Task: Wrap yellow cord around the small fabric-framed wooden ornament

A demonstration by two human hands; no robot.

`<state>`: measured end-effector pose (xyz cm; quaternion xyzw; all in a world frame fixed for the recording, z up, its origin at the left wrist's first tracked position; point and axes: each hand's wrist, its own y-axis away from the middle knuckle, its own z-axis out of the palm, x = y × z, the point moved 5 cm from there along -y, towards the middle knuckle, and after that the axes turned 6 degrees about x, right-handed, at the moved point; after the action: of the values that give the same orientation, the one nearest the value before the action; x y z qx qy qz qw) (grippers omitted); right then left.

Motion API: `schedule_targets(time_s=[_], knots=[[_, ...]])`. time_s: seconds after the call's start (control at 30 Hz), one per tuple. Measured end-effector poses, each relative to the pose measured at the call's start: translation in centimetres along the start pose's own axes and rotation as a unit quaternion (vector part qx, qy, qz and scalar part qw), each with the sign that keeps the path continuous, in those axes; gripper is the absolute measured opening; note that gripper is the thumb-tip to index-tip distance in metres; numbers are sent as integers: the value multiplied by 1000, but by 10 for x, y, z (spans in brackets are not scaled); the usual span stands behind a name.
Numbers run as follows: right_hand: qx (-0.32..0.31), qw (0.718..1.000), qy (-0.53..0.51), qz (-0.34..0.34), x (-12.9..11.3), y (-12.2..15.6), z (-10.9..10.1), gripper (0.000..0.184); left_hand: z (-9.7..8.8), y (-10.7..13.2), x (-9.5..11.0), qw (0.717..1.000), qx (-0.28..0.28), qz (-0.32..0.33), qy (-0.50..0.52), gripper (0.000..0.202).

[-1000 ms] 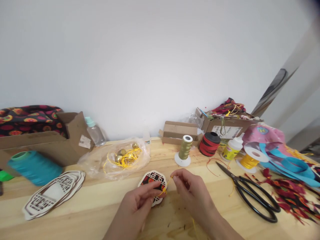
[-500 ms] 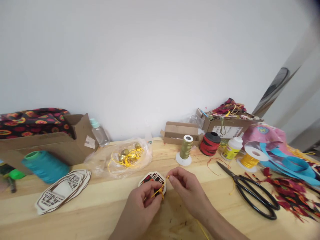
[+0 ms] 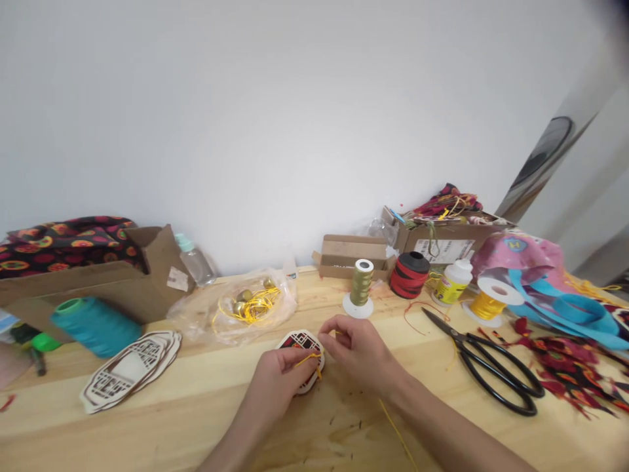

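My right grip (image 3: 356,351) has drawn closer to my left grip (image 3: 282,379) than half a second ago, shortening the yellow cord (image 3: 310,358) stretched between them. Both pinch that cord with fingers curled tight, and the left also steadies the lattice ornament (image 3: 301,341) on the table (image 3: 196,406). The ornament lies under my left fingertips, just beside the right: a small pale fretwork disc backed in red and black.

Right hand (image 3: 358,351) closes in on left hand (image 3: 282,379); fingertips now nearly meet at the right edge of the ornament (image 3: 301,341). The yellow cord (image 3: 309,357) span between them shortens and lies flatter.
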<state>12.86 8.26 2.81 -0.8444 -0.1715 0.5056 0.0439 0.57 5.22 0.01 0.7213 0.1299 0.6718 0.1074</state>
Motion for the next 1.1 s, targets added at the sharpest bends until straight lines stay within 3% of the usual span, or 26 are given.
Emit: schedule_targets(time_s=[0.27,0.4,0.57,0.73,0.87,1.1], knots=[[-49,994,74,-57,-1,4,-7,20,-1,1,-3,999,28,-17,2,23],[-86,987,90,-102,-6,6,-5,13,-4,2,-4,999,42,-6,-5,23],[-52,988,104,-101,-3,5,1,13,0,3,-4,999,25,3,-34,22],[-6,994,95,-57,4,4,5,13,1,6,-4,997,12,27,-70,22],[-5,997,70,-39,8,5,4,14,-2,7,-3,996,27,43,-71,25],[-22,997,29,-64,1,8,0,16,-8,6,-2,992,40,71,-100,25]])
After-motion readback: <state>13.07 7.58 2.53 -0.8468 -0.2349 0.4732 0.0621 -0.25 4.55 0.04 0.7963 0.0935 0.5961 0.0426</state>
